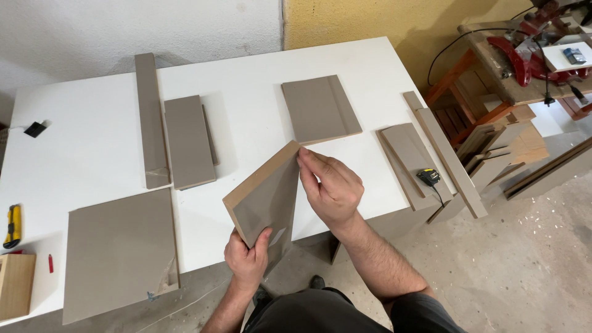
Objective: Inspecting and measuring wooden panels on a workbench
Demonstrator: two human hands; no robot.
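A grey-brown laminated board [266,196] with a bare fibreboard edge is held tilted over the near edge of the white table [92,142]. My left hand [246,259] grips its lower near corner. My right hand [330,188] pinches the board's upper far corner, thumb and fingers at the edge. A thin film seems to show near the lower corner, by my left thumb.
More grey boards lie on the table: a long strip [150,117], a panel [189,142], a square panel [320,109], a large one [120,253] and stacked pieces [425,163] with a small yellow-black device [429,177]. A yellow knife [12,226] lies left. A workbench with tools [524,55] stands right.
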